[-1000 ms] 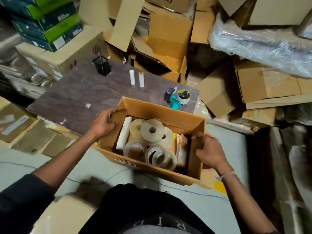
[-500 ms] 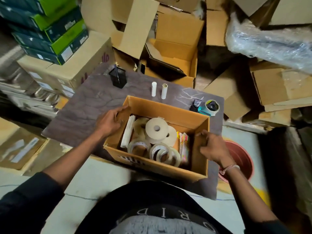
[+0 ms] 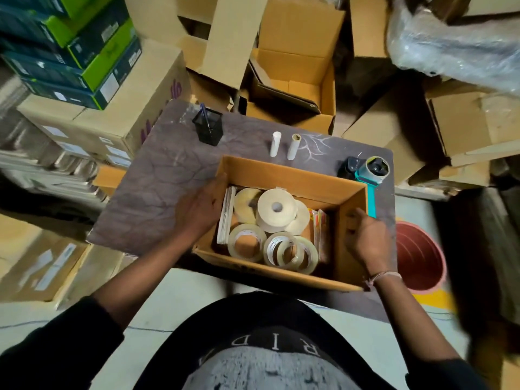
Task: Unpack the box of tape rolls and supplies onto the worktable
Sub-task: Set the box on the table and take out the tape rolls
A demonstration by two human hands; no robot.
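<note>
An open cardboard box (image 3: 284, 175) rests on the dark worktable (image 3: 157, 192). Inside lie a thick cream paper roll (image 3: 277, 211), flatter cream rolls, a clear tape roll (image 3: 247, 246) and more clear rolls beside it, a white rolled bundle (image 3: 226, 215) along the left wall, and coloured packets (image 3: 319, 235) on the right. My left hand (image 3: 198, 209) grips the box's left wall. My right hand (image 3: 364, 236) grips the right wall.
On the table stand a black mesh pen holder (image 3: 208, 128), two small white tubes (image 3: 284, 144) and a teal tape dispenser (image 3: 368, 173). Stacked and open cartons surround the table. A red bucket (image 3: 419, 257) sits on the floor to the right.
The box has moved forward with both hands, from overhanging the table's near edge to resting further onto the worktable. The camera has moved closer over it.
</note>
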